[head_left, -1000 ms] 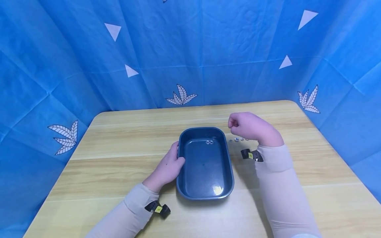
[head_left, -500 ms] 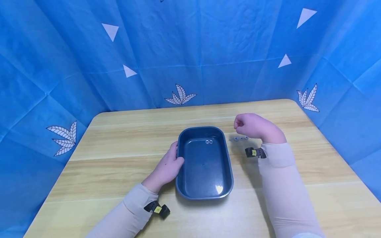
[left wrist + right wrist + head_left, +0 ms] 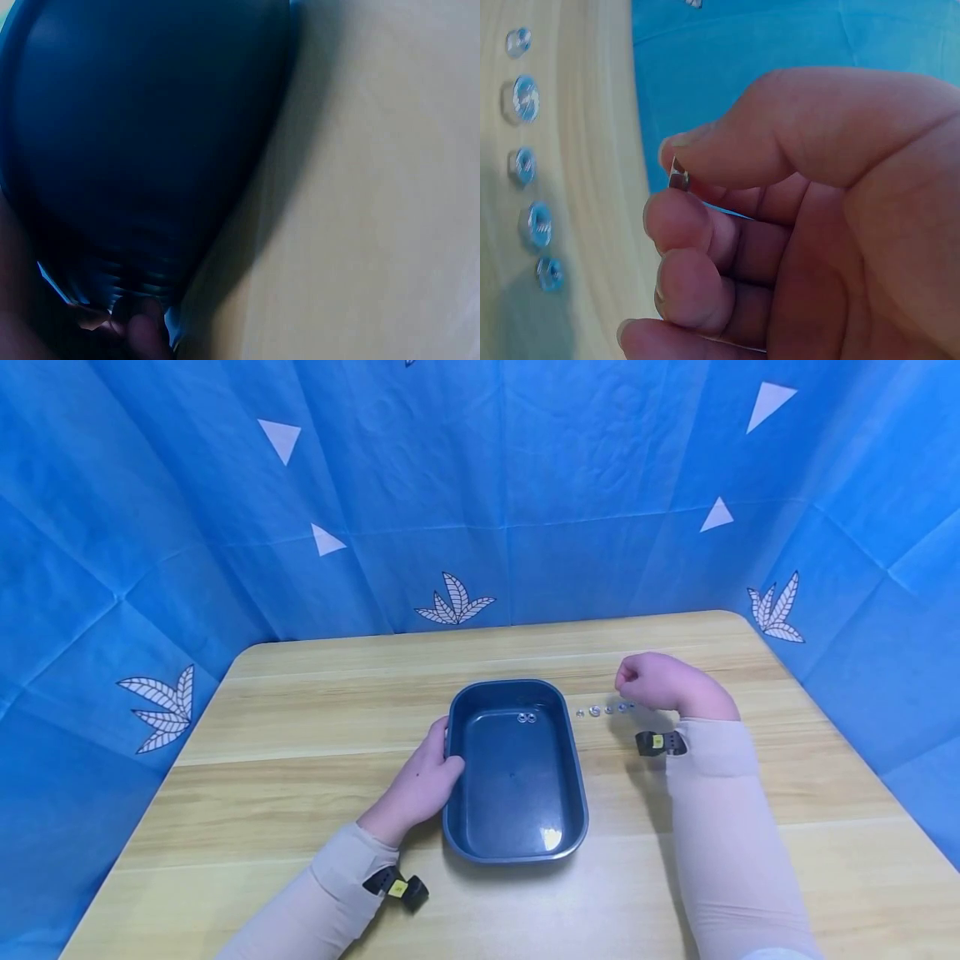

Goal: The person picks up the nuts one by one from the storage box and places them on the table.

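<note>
A dark blue rectangular tray (image 3: pixel 513 814) is on the table, two small metal nuts (image 3: pixel 522 717) lying inside near its far end. My left hand (image 3: pixel 423 777) grips the tray's left wall, thumb over the rim; in the left wrist view, fingertips (image 3: pixel 146 330) curl against the tray's side. To the right of the tray, my right hand (image 3: pixel 660 683) is above the right end of a row of nuts (image 3: pixel 595 711). Its thumb and index finger pinch a small metal nut (image 3: pixel 679 178), seen edge-on. Several flanged-looking nuts (image 3: pixel 526 100) of differing sizes line up beside it in the right wrist view.
The light wood table (image 3: pixel 300 793) extends around the tray on all sides. A blue curtain (image 3: pixel 465 485) with white triangles and leaf prints hangs behind the table and along both sides.
My right hand has moved right along the row and slightly down, uncovering more of the nuts. The left hand and the tray stay essentially in place.
</note>
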`<action>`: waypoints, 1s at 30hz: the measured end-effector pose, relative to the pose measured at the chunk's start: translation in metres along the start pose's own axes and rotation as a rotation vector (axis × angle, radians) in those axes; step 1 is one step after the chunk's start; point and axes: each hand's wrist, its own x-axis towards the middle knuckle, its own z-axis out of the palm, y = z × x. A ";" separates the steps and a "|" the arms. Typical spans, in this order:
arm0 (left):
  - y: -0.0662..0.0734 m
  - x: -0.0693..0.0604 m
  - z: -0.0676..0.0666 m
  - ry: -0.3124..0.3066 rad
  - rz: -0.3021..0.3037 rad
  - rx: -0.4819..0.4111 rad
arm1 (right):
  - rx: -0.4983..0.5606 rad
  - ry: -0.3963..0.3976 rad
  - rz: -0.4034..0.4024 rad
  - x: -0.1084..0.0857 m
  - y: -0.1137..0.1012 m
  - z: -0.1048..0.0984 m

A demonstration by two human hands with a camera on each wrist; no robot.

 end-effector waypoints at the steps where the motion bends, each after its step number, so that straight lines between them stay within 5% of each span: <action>1: 0.000 0.000 0.000 -0.001 0.001 -0.001 | -0.003 0.000 0.006 0.000 0.003 0.000; 30: 0.001 0.000 0.001 -0.003 -0.018 0.025 | 0.062 -0.055 0.127 0.007 0.051 0.011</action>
